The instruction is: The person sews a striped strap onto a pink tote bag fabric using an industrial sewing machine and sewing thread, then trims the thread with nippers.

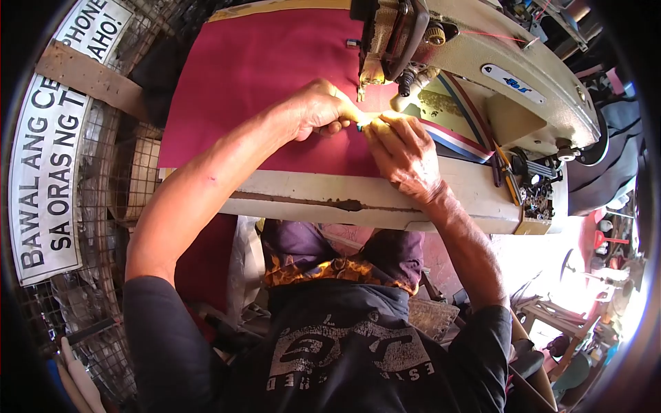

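Note:
My left hand [320,110] and my right hand [406,155] meet in front of the needle area of a sewing machine [475,51]. The fingers of both are closed in a pinch, tip against tip. A small bluish bit shows between them, too small and overlit to name. Beneath the hands lies a broad sheet of dark red material [261,69], spread over the machine's table. A striped ribbon [454,140] in red, white and blue runs along the machine bed just right of my right hand.
A yellow-handled tool [509,180] lies beside metal machine parts [538,193] at the table's right end. The worn front edge of the table [296,196] crosses above my lap. Wire mesh [96,172] with a lettered sign [48,186] stands at the left.

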Demonstrator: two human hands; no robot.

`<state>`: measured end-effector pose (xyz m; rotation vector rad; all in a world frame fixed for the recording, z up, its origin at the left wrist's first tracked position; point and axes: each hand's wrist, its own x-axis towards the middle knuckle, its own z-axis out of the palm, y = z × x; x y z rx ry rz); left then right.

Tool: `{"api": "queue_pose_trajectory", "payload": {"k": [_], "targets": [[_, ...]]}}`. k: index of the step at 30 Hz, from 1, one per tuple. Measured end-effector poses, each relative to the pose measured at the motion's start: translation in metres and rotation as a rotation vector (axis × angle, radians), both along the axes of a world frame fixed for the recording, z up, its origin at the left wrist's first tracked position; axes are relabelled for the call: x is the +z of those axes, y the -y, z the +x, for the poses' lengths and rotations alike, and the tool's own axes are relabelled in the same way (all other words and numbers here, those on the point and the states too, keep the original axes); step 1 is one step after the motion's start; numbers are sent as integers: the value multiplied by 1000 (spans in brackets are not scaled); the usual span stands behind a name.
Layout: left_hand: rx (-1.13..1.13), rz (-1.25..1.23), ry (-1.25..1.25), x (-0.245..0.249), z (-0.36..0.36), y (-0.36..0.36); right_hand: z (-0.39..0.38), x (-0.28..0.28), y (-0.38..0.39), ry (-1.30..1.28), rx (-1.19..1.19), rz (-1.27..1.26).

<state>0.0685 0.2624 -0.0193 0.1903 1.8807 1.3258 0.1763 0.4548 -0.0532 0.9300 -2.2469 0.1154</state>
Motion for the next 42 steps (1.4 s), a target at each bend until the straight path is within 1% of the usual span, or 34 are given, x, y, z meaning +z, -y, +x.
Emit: {"api": "queue_pose_trajectory", "payload": {"k": [4, 7, 10, 11, 14, 15, 18, 19, 22, 23, 26, 27, 30, 31, 33, 34, 35, 39, 42], "targets": [[-52, -4, -218, -12, -13, -4, -13, -11, 0, -27, -25, 8], [-113, -105, -615, -20, -14, -4, -22, -9, 1, 123, -30, -11], [-63, -129, -861, -21, -10, -8, -25, -3, 3, 253, -92, -42], [-149, -298, -882, -20, -9, -7, -26, -2, 3, 294, -122, -53], [-27, -131, -1097, -40, -1, -2, -32, -7, 1, 352, -104, -133], [-92, -116, -1097, -35, 4, 1, -34, -12, -1, 383, -79, -163], [-210, 165, -1460, -41, 0, 6, -34, -15, -8, 369, 1, -233], [-263, 131, -1519, -42, 2, 8, -36, -13, -13, 430, 62, -283], [-356, 179, -1591, -39, 0, 14, -40, -4, -24, 606, 106, -281], [-406, 148, -1586, -39, -3, 18, -44, -7, -29, 680, 102, -264], [-515, 144, -1563, -34, -5, 27, -54, 2, -31, 743, 160, -308], [-547, 143, -1563, -34, -7, 29, -56, 2, -33, 686, 156, -290], [-566, 170, -1532, -31, -7, 32, -60, 5, -35, 778, 210, -386], [-620, 141, -1499, -31, -10, 35, -59, 3, -36, 790, 183, -391], [-637, 154, -1504, -29, -13, 38, -53, 1, -36, 816, 106, -460], [-647, 162, -1510, -29, -14, 39, -50, 0, -35, 825, 66, -494], [-635, 178, -1511, -30, -15, 40, -45, -1, -34, 763, 1, -452], [-608, 207, -1513, -34, -14, 38, -46, 3, -33, 738, 32, -438], [-576, 215, -1515, -32, -12, 30, -48, -16, -34, 648, 61, -494]]}}
